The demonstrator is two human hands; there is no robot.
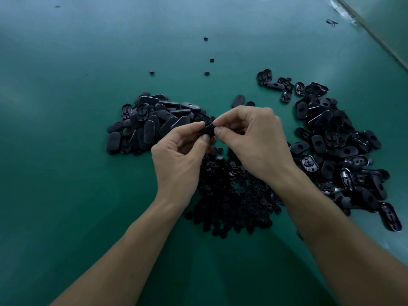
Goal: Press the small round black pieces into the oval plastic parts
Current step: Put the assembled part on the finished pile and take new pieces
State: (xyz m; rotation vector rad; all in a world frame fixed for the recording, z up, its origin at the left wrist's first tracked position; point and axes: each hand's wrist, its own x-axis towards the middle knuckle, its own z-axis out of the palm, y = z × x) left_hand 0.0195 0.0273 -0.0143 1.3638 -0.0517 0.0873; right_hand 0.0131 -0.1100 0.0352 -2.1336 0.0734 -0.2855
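Both hands meet above the green table over one black oval plastic part (pixel 207 130). My left hand (pixel 180 155) grips it from below with thumb and curled fingers. My right hand (pixel 254 138) pinches its right end between thumb and forefinger; whether a small round piece sits under those fingertips is hidden. A heap of small round black pieces (pixel 231 195) lies under and between my wrists. One pile of oval parts (pixel 150 124) lies to the left, mostly smooth side up. A bigger pile of oval parts (pixel 337 151) spreads to the right, many showing a hole or the hollow inside.
Three stray round pieces (pixel 205 38) (pixel 212 60) (pixel 206 73) lie in a line farther back, and one more stray round piece (pixel 152 72) sits to their left. The table edge (pixel 375 36) runs diagonally at the top right. A small dark scrap (pixel 331 22) lies near it.
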